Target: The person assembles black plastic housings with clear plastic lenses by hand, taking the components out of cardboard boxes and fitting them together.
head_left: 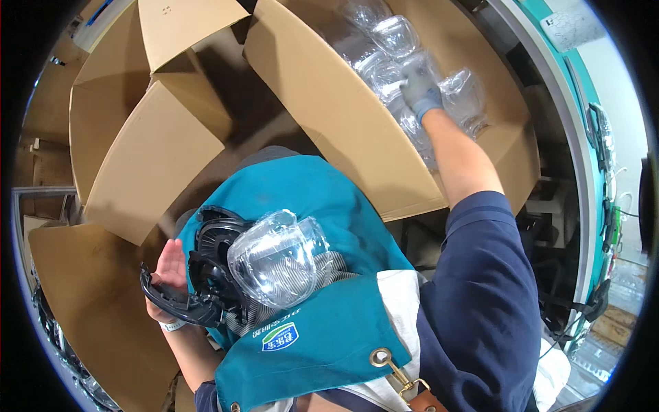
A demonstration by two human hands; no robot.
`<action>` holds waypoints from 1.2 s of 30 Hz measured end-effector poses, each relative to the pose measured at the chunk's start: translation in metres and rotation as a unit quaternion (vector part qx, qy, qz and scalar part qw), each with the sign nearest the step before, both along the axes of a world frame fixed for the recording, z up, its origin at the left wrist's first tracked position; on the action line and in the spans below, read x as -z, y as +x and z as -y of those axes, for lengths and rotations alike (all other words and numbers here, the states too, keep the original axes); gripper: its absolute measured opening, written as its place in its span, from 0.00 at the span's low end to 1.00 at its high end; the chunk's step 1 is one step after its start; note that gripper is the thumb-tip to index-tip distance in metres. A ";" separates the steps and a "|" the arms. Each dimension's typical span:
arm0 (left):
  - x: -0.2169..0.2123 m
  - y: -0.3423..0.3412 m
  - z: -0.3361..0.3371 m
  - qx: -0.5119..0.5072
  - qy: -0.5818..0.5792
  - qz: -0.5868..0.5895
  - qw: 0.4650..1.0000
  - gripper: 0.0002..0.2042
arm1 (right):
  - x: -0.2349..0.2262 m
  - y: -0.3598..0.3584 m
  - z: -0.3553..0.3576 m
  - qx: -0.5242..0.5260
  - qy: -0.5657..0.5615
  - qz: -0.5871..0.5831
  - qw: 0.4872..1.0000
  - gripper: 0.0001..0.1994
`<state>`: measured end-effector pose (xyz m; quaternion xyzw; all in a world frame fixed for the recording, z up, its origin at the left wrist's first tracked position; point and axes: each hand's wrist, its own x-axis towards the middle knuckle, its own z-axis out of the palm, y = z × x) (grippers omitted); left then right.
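My left hand (171,268), bare, has its fingers stretched out beside several black curved plastic parts (218,264) in my lap. One black curved piece (182,302) lies across the palm and wrist, with the fingers not wrapped round it. Against the black parts rest clear plastic shells (274,261), overlapping each other. My right hand (420,89), in a grey glove, reaches into the cardboard box (329,96) at the upper right, among many clear plastic shells (395,38). Its fingers are blurred, and whether they grip a shell cannot be made out.
An open cardboard box (151,165) with raised flaps stands at the left. A brown cardboard panel (96,295) lies below it. Along the right runs a grey metal frame edge (576,172) with cables beside it. A teal apron (322,185) covers my lap.
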<state>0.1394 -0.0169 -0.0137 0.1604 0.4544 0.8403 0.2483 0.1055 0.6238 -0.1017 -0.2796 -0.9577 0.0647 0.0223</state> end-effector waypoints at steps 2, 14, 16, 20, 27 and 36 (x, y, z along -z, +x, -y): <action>0.000 -0.004 -0.002 0.021 0.004 -0.013 1.000 0.18 | 0.004 -0.013 -0.048 0.007 -0.045 -0.236 0.971 0.12; 0.012 -0.011 -0.009 0.017 0.016 0.027 0.999 0.32 | 0.000 0.088 -0.265 0.179 -0.054 -0.113 0.976 0.38; 0.002 -0.010 -0.014 0.000 -0.019 0.031 0.999 0.32 | 0.006 0.080 -0.246 0.154 -0.031 -0.019 0.987 0.42; -0.007 -0.002 -0.012 0.013 -0.107 -0.022 0.994 0.20 | -0.039 0.069 -0.166 0.207 -0.042 0.070 0.975 0.52; -0.008 -0.001 -0.015 -0.002 -0.128 -0.022 0.992 0.20 | -0.013 0.068 -0.191 0.141 -0.214 -0.010 0.967 0.59; -0.012 0.007 -0.004 -0.085 -0.084 0.032 0.992 0.41 | -0.074 0.057 -0.090 0.187 0.022 0.112 0.976 0.56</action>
